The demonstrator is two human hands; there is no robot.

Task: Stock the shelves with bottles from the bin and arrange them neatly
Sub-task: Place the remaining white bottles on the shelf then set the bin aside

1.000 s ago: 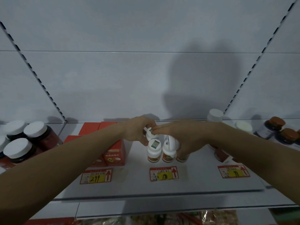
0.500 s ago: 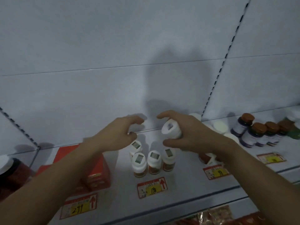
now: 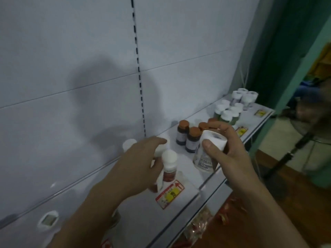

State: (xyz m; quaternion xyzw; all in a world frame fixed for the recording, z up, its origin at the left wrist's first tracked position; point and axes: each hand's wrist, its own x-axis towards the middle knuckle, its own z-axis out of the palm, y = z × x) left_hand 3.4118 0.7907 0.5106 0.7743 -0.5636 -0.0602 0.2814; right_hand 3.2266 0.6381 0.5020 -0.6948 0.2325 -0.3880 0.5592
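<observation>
The right hand (image 3: 231, 154) held a white-capped bottle (image 3: 208, 151) just above the front edge of the shelf (image 3: 189, 176). Its thumb pressed on the near side of the white cap and its fingers curled round the far side. The bottle was tilted, with its clear lower part pointing down toward the shelf.

The left hand (image 3: 141, 165) reached over the shelf with its fingers partly spread. It touched a small bottle with a white cap and red label (image 3: 169, 165), which stood upright near the front edge. Whether the fingers really gripped it could not be told. Another white cap (image 3: 129, 144) showed just behind the left hand, near the back of the shelf.

A red and yellow price tag (image 3: 170, 193) lay flat on the front edge, just in front of the small bottle.

Four dark bottles with brown caps (image 3: 192, 138) stood close together in the middle of the shelf, behind the held bottle. Farther right, a bunch of white-capped green bottles (image 3: 227, 112) stood near the far right end, with bigger white jars (image 3: 244, 98) at the back corner. A white-capped bottle (image 3: 48, 220) showed at the low left, mostly hidden by the arm.
</observation>
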